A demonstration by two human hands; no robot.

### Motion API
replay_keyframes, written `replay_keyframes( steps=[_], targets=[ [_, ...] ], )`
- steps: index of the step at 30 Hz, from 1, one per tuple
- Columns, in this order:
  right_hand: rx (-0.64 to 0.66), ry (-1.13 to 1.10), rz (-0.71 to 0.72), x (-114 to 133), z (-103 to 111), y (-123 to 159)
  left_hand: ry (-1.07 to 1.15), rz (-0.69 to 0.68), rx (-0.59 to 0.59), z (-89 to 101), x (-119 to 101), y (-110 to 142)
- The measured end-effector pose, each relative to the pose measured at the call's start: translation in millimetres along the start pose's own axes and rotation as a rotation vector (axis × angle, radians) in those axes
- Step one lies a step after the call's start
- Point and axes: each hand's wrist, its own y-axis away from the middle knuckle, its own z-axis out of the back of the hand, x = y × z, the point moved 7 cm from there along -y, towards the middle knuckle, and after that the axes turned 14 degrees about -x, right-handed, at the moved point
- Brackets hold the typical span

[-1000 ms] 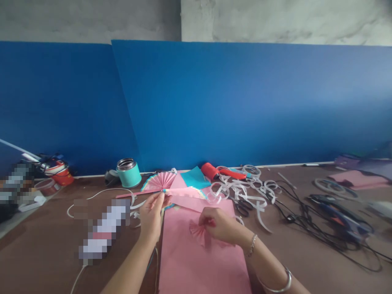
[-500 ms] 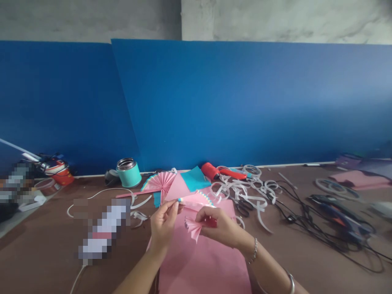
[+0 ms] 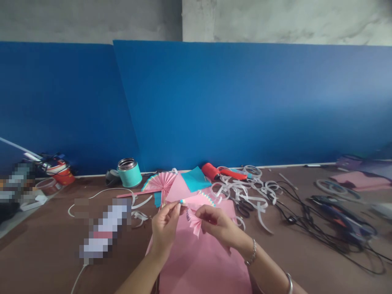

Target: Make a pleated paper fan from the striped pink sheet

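A pleated pink paper fan (image 3: 195, 224), its folded edge trimmed in blue and yellow, is held between my two hands above a large pink sheet (image 3: 203, 263). My left hand (image 3: 165, 228) pinches one blue-tipped end of it between thumb and fingertips. On the other side, my right hand (image 3: 221, 225) has thumb and fingers closed on the pleats, hiding part of them. Just beyond lie another spread pink fan (image 3: 165, 181) with a stick-like pink strip and a blue paper piece (image 3: 196, 179).
White tape curls (image 3: 241, 190), scissors (image 3: 244, 208) and a red roll (image 3: 210, 171) lie behind my right hand. A turquoise jar (image 3: 129, 173) stands back left. Black cables (image 3: 306, 220) spread on the right. A blue panel (image 3: 214, 102) borders the table.
My right hand has turned slightly and shifted its hold on the pleats, with its fingers higher. My left hand keeps its pinch and has moved slightly right.
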Motion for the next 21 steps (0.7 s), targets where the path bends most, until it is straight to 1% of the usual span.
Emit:
replay_keyframes(
  steps=[5,7,9,12,16,18,21],
  targets=[
    [0.168,-0.059,-0.006,4,-6,6,-0.011,0.001,-0.038,2.7,1,0],
    [0.21,-0.11,-0.02,3,-7,7,-0.004,0.004,-0.045,2.8,0,0],
    [0.227,-0.217,-0.039,3,-7,7,0.002,0.012,-0.044,2.6,-1,0],
    [0.197,-0.404,-0.073,1,-4,3,0.013,0.006,-0.033,2.3,-2,-1],
    [0.102,-0.492,-0.056,0,5,-2,0.058,-0.018,-0.039,2.7,-2,-3],
    [0.082,-0.562,-0.064,-1,8,-3,0.084,-0.015,-0.07,4.1,-2,-4],
    [0.059,-0.687,-0.142,-7,10,-4,0.103,0.03,-0.138,7.6,0,-7]
  ],
)
